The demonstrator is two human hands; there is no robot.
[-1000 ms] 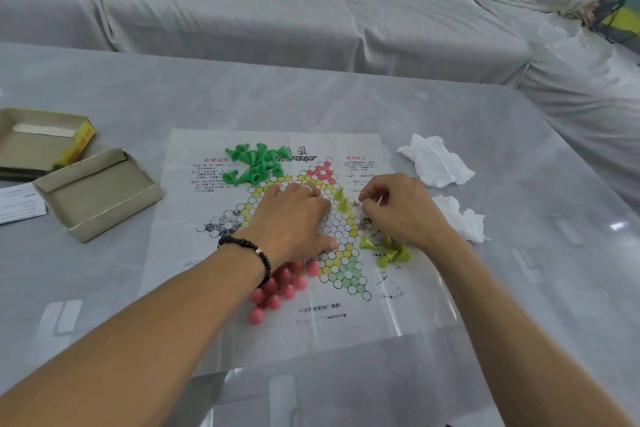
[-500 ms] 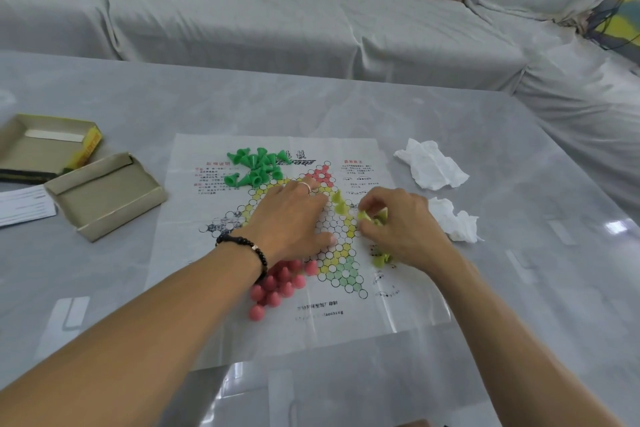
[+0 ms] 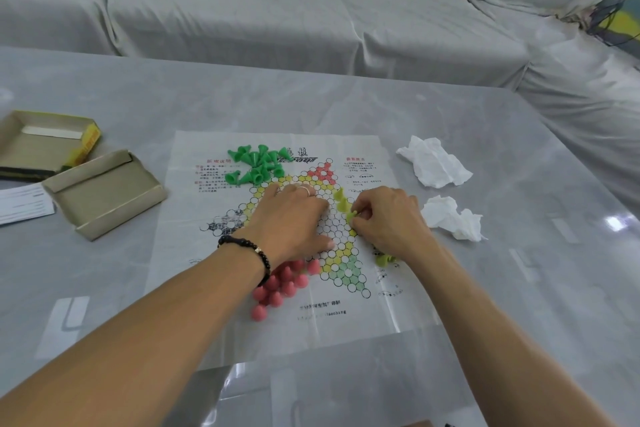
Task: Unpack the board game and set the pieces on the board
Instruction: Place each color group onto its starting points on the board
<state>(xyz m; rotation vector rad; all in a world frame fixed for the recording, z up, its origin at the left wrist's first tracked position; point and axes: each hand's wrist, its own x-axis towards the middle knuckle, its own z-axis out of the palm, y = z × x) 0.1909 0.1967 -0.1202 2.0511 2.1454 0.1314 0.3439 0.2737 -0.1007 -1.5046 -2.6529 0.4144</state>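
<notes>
Nearest, pink pieces (image 3: 282, 282) lie heaped on the paper board (image 3: 277, 329). Beyond, the left hand (image 3: 294, 218) presses flat, pinning it; the right hand (image 3: 388, 218) pinches a yellow-green piece (image 3: 351, 215), best set upright beside the two standing ones (image 3: 341, 199). Farther, green pieces (image 3: 258, 165) wait.
</notes>
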